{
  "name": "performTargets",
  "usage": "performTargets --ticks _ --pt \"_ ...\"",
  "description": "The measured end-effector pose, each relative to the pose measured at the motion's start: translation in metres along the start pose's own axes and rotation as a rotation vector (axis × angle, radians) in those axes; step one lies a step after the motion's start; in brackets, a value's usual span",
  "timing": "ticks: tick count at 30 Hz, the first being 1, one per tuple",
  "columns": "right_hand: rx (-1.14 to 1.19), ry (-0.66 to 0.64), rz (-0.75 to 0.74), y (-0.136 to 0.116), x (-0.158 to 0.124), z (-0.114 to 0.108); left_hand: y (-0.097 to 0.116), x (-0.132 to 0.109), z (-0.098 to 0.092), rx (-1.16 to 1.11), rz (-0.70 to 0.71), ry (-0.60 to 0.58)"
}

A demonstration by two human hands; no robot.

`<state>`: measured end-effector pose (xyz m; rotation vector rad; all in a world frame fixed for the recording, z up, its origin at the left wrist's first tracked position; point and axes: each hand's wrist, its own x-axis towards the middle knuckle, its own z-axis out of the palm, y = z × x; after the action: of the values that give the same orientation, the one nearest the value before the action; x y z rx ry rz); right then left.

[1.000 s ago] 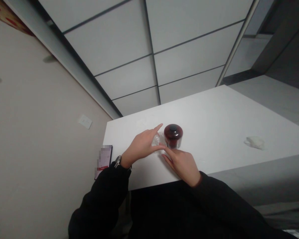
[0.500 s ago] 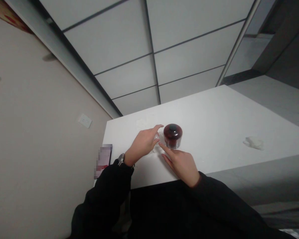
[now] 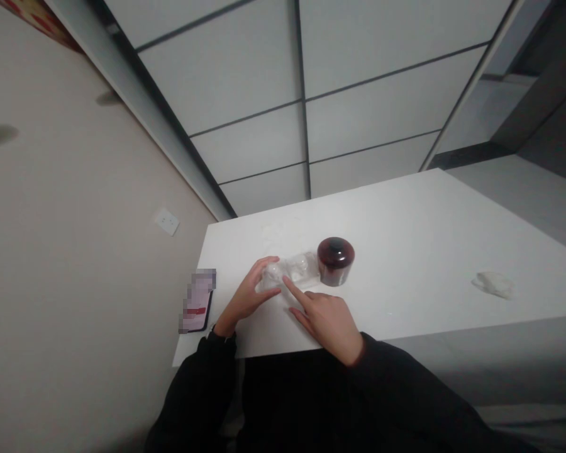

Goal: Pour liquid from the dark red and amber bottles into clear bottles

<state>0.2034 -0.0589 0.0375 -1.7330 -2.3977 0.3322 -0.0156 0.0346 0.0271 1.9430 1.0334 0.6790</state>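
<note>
On a white table (image 3: 405, 239) stands a dark red round jar (image 3: 335, 260) with a black lid. Beside it, to the left, lies a clear plastic blister tray (image 3: 296, 269) with rounded pockets. My left hand (image 3: 248, 295) curls its fingers round the left end of that tray. My right hand (image 3: 323, 316) rests on the table in front of the tray, its index finger stretched out and touching the tray's near edge, the other fingers spread flat.
A phone (image 3: 197, 307) lies at the table's left front corner. A crumpled white scrap (image 3: 493, 284) sits at the right. A wall with a socket (image 3: 166, 221) runs along the left; the tiled floor lies beyond the table.
The clear tray has been drawn leftward, away from the jar, and now shows in full. My left hand moved left and closed round its end; the right index finger followed.
</note>
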Motion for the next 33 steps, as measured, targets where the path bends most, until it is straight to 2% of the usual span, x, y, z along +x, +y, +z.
performTargets --ticks 5,11,15,19,21,25,29,33 --pt "-0.006 -0.027 0.03 -0.004 0.006 -0.002 -0.007 0.005 0.005 -0.128 0.017 0.009" --pt "-0.054 0.031 0.035 -0.003 0.005 0.005 -0.015 0.0 0.014 -0.228 -0.037 0.146" --pt "-0.052 0.07 0.033 -0.002 0.004 0.012 -0.015 0.0 0.017 -0.247 -0.03 0.083" --pt "-0.069 0.139 0.01 0.001 0.001 0.017 -0.016 -0.001 0.017 -0.329 -0.025 0.105" --pt "-0.074 0.147 0.003 0.001 0.001 0.018 -0.017 -0.001 0.017 -0.301 -0.023 0.092" --pt "-0.076 0.112 0.027 -0.001 0.001 0.016 -0.019 -0.002 0.018 -0.255 -0.003 0.054" --pt "-0.077 0.061 0.057 -0.003 0.002 0.012 -0.022 -0.002 0.019 -0.349 0.032 0.111" --pt "-0.077 0.0 0.083 -0.006 0.002 0.006 -0.016 -0.001 0.017 -0.247 0.094 0.143"
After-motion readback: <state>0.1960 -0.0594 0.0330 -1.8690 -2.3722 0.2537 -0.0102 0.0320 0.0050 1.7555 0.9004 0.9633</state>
